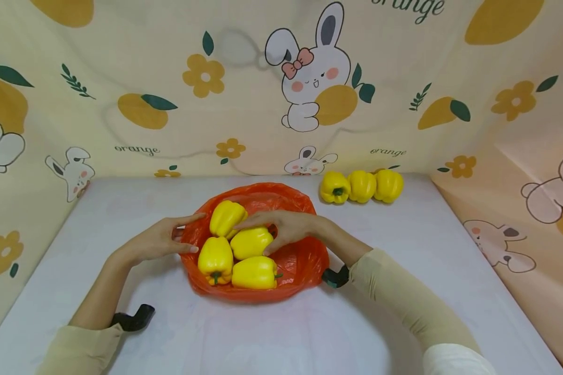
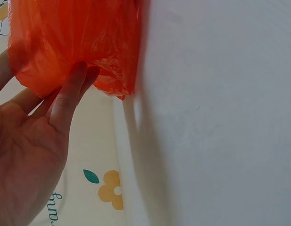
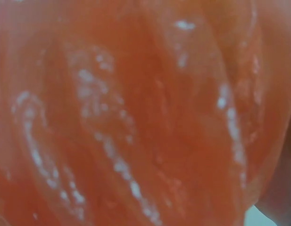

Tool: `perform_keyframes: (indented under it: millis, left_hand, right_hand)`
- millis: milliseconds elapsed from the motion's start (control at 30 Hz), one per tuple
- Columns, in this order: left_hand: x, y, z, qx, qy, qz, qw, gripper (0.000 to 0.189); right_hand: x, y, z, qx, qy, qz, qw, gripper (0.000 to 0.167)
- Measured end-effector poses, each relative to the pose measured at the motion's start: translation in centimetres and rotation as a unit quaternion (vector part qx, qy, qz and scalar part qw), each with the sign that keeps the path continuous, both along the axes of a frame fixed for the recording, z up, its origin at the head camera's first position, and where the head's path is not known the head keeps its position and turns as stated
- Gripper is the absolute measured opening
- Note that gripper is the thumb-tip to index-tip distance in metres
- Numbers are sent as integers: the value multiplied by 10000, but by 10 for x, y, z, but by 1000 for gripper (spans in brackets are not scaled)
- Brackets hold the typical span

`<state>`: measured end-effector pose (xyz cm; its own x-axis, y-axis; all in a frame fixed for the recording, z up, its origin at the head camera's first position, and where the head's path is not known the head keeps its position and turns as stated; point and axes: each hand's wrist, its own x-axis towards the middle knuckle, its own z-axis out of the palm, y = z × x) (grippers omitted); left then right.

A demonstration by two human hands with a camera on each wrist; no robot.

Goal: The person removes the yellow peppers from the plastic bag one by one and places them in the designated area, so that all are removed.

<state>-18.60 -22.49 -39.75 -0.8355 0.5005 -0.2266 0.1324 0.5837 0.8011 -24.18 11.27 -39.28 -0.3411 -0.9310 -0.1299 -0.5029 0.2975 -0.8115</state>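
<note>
Four yellow peppers inside, three outside: that's the count as we watch. In the bag, the middle pepper point(image 1: 251, 243) lies among its neighbours: the upper pepper point(image 1: 227, 217) leaning behind, the left pepper point(image 1: 216, 258) close by, the front pepper point(image 1: 255, 273) nearest us, stem to the right. All four sit in the wide-mouthed red plastic bag point(image 1: 305, 265), grouped left, leaving bare film on the right. By our reading, the work is a little past halfway, with three peppers outside the bag.

Now the hands! The right hand point(image 1: 288, 226) reaches in over the bag's right side, back of the hand up, its fingers moderately spread and straddling the middle pepper, thumb at the near edge. Whether they truly grip it, we can't tell; the right wrist view gives us only blurred red film. Opposite, the left hand point(image 1: 157, 239) holds the bag at its left rim, thumb and forefinger apart along the edge; from the left wrist we see film between the fingers, some in front, others slipping behind it. Both forearms come in low from the near side, bent inward toward the bag.

Farther out, a row of three peppers point(image 1: 362, 186) lines up side by side at the back right of the pale desk point(image 1: 281, 338), well apart from the left hand, with the printed cloth point(image 1: 244, 114) rising behind.
</note>
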Motion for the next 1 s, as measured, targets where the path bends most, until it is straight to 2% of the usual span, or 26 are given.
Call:
perform_keyframes:
  millis: [100,333,667,800,1000]
  left_hand:
    - [0,0,-2,-31,36,9,10000,78]
    - [-1,0,-2,-79,88,48,9999,78]
    - [0,1,0,-64,69,94,9999,79]
    - [-1,1,-1,-25,142,101,9998,77]
    - [-1,0,-1,39,11,90,10000,76]
  right_hand:
    - [1,1,-1,-7,-109,-12,9999,66]
    - [2,7,1,210,-152,-719,9971,62]
    - [5,26,10,9,162,-1201,9926,65]
    - [5,37,14,-93,296,-1462,9888,65]
    - [7,55,16,-161,236,-1981,9798,67]
